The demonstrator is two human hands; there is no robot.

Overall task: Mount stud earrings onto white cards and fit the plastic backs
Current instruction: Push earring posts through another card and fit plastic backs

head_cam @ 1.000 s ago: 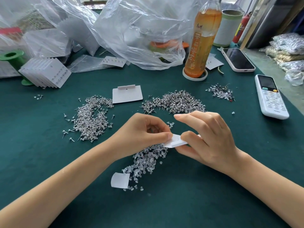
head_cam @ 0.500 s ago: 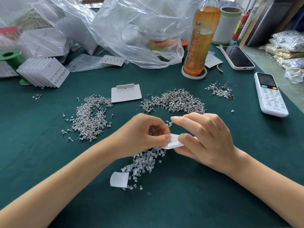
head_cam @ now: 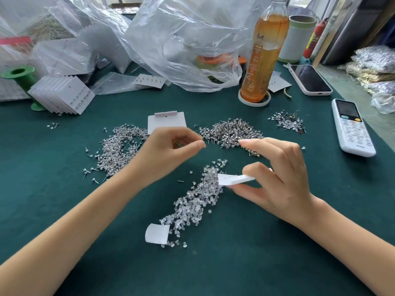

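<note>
1. White card [head_cam: 234, 179] pinched in the right hand [head_cam: 275, 182], thumb on top and fingers beneath, index finger raised straight; held just above the near-right edge of the pile of clear plastic backs [head_cam: 195, 201].
2. Left hand [head_cam: 168, 154] lifted beyond that pile, apart from the card, thumb and forefinger tips pressed together; whether anything sits between them cannot be told.
3. Three heaps of stud earrings around the plastic backs: one large heap [head_cam: 119, 150] to the far left, one large heap [head_cam: 232, 131] straight beyond, one small heap [head_cam: 287, 121] to the far right.
4. One blank card with a folded tab [head_cam: 166, 121] lying flat beyond the backs, between the two large heaps; one curled white scrap [head_cam: 157, 233] touching the near end of the backs.
5. One fanned stack of filled cards [head_cam: 62, 95] far left of the backs, beside one green spool [head_cam: 20, 74].
6. Farther out from the backs: one bottle of amber drink [head_cam: 264, 52] standing on a white lid, one phone [head_cam: 310, 80], one white remote [head_cam: 352, 127], several crumpled clear bags [head_cam: 181, 39].
7. Dark green cloth table [head_cam: 235, 263] under everything; silvery packets [head_cam: 376, 67] piled past its right edge.
</note>
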